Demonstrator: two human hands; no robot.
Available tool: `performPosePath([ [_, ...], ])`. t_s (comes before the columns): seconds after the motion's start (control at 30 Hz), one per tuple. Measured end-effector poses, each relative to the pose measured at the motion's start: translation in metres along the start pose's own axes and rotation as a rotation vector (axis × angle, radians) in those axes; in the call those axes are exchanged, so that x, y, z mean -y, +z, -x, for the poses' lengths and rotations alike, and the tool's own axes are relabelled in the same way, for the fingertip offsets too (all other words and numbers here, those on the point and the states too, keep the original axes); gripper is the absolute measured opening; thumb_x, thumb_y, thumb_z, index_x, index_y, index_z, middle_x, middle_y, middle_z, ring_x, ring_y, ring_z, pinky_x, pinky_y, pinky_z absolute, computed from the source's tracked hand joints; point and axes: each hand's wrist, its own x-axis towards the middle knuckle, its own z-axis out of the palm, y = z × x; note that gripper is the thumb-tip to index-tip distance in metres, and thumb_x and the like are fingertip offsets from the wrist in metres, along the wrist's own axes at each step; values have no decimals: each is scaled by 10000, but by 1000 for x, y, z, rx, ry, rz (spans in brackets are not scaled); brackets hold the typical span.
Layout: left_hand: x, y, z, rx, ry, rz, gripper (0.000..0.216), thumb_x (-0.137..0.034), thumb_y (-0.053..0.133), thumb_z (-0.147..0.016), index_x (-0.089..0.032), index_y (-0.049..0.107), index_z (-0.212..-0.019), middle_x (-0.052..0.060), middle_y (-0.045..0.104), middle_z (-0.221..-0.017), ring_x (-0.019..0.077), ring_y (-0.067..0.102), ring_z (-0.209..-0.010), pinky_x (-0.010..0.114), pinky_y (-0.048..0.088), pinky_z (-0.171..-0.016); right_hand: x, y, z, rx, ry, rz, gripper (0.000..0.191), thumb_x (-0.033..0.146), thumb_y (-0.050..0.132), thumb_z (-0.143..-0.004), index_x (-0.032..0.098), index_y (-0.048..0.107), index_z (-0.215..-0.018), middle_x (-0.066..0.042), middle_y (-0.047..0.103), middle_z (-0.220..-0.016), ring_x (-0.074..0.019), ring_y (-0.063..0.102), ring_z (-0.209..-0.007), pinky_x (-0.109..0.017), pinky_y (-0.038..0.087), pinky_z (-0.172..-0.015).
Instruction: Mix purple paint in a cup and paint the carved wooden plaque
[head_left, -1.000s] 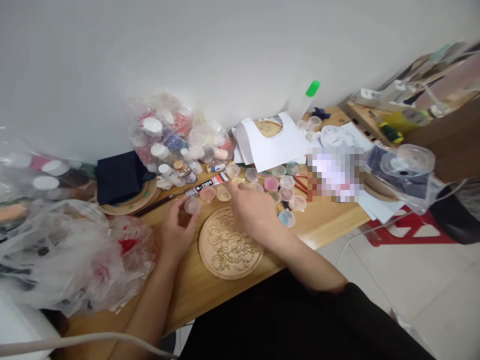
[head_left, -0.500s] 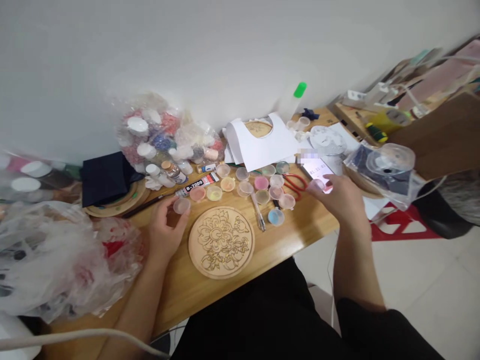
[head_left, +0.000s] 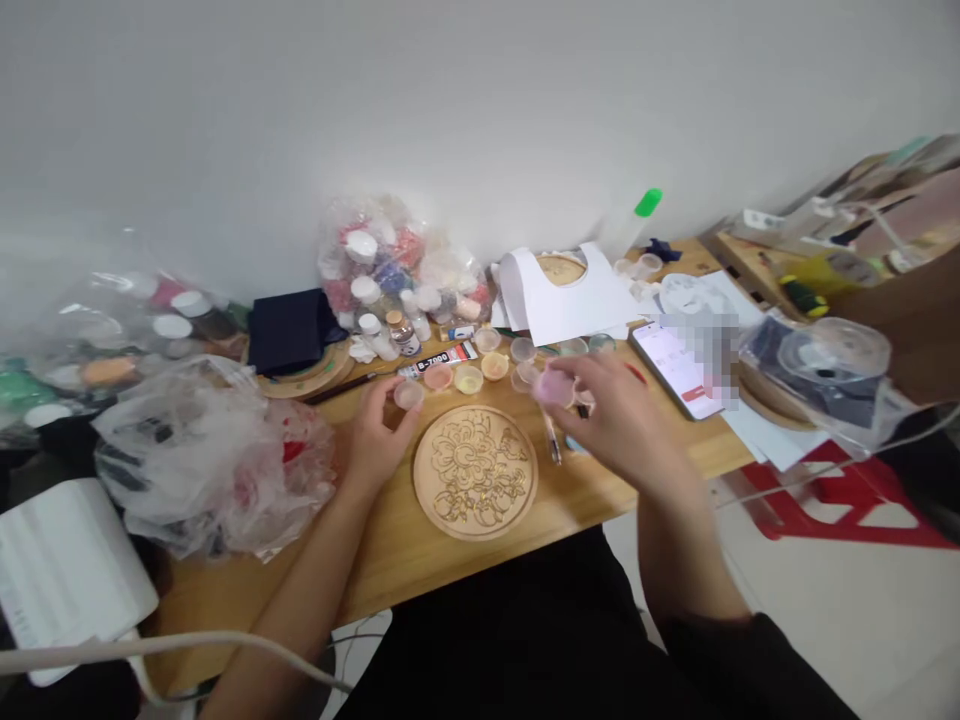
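- Head view, the only one: a wooden table [head_left: 390, 575] is seen from above. Clock directions are given from the middle of the flower board [head_left: 476, 473], with twelve towards the wall.
- The round, pale board is laid flat at the table's near edge, in front of the lap. It is marked with gold-lined flowers and is touched by neither hand.
- At about ten o'clock, just beside the board, a small clear cup [head_left: 409, 394] is pinched between the thumb and fingers of the left hand [head_left: 379, 440].
- Towards two o'clock, a pink cup [head_left: 553, 387] appears to be pinched by the thumb and fingertips of the right hand [head_left: 619, 425]; it is blurred, and whether it is clear of the table cannot be told.
- Around twelve, a peach cup [head_left: 438, 377], a yellow cup [head_left: 469, 380] and an orange cup [head_left: 495, 367] are set near one another, with a glue tube [head_left: 435, 362] laid behind.
- Between two and three, a pen [head_left: 552, 440] is seen near the board; farther out, a phone [head_left: 667, 365] is laid face up.
- The step in hand is judged to be the handling of these two cups. For the next move, a light, level hold seems called for, with the pink cup kept from knocking its neighbours; what either cup contains cannot be made out.
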Motion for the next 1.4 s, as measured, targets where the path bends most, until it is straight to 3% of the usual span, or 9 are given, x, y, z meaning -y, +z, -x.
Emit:
performPosePath([
  [0.1,0,0,1,-7,-1,15,319,-334,633,-820,-200,609,-1108,73,667,-1075,217,641,-975,373,534,-895,23,26,-16,120,-65,61,320,172,630,-787,150,680,-1101,-139,656,-1072,-282,625,-984,-407,498,-812],
  [0.2,0,-1,1,1,11,12,304,-306,634,-828,-204,602,-1113,71,668,-1072,219,638,-1000,369,530,-902,28,44,-23,123,-92,184,301,139,640,-783,171,701,-1076,-146,629,-1081,-312,604,-1023,-441,498,-828],
  [0.4,-2,-2,2,-4,33,10,293,-266,644,-821,-202,599,-1103,77,659,-1107,228,622,-1067,387,507,-962,20,56,-25,167,-134,150,313,139,635,-781,160,691,-1088,-140,597,-1049,-300,608,-983,-453,516,-825],
  [0.5,-2,-1,2,-27,15,72,301,-335,649,-831,-201,617,-1098,79,651,-1103,230,618,-1067,390,504,-961,32,58,-25,163,-170,74,321,158,639,-795,149,680,-1114,-140,608,-1043,-298,609,-994,-458,512,-873],
  [0.73,11,-7,-9,-178,-300,570,557,-671,400,-923,-191,671,-1001,87,704,-986,200,671,-901,321,530,-786,101,80,-29,373,-395,82,298,194,611,-876,117,659,-1160,-165,630,-1162,-301,572,-1111,-426,494,-913],
  [0.83,12,-18,-17,-204,-411,736,565,-680,407,-916,-186,679,-923,74,716,-870,183,684,-809,279,517,-685,118,91,-35,474,-452,126,254,170,575,-910,117,672,-1138,-148,646,-1146,-275,581,-1113,-391,482,-916],
  [1.07,6,-29,-25,-219,-482,802,540,-636,428,-934,-170,681,-825,53,690,-721,150,661,-663,246,493,-604,129,115,-43,437,-555,247,306,86,412,-972,106,674,-1128,-164,663,-1148,-272,586,-1135,-390,461,-928],
  [1.23,10,-22,-20,-208,-453,736,466,-576,488,-916,-159,689,-863,54,701,-779,145,654,-708,245,497,-642,131,106,-43,394,-499,259,357,111,346,-1004,87,643,-1200,-185,640,-1194,-274,581,-1144,-398,468,-916],
  [1.4,9,-19,-14,-134,-378,605,331,-418,740,-722,-175,706,-943,54,714,-936,187,662,-865,295,521,-786,91,70,-45,301,-405,77,292,101,470,-930,116,673,-1140,-142,664,-1120,-251,620,-1032,-369,484,-855],
])
